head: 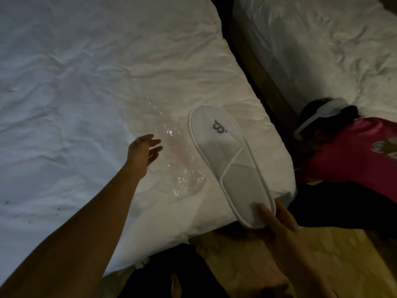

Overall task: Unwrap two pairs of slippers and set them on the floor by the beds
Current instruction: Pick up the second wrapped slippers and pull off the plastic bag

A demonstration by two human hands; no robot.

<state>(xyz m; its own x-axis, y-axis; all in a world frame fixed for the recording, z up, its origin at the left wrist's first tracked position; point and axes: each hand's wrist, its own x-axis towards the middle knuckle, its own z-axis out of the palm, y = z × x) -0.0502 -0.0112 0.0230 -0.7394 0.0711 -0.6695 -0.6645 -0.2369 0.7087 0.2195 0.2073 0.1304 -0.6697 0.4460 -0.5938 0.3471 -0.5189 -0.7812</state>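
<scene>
A white slipper [227,160] with a dark logo near its toe is held out over the corner of the near bed [64,82]. My right hand [279,229] grips it by the heel end, thumb on top. It may be a flat stacked pair; I cannot tell. A crumpled clear plastic wrapper [180,160] lies on the white bedding just left of the slipper. My left hand [144,151] hovers over the bedding beside the wrapper, fingers spread, holding nothing.
A second white bed [322,50] stands at the right, with a dark gap between the beds. Another person in a pink top [352,160] bends low in that gap. Yellowish floor [322,254] shows at the lower right.
</scene>
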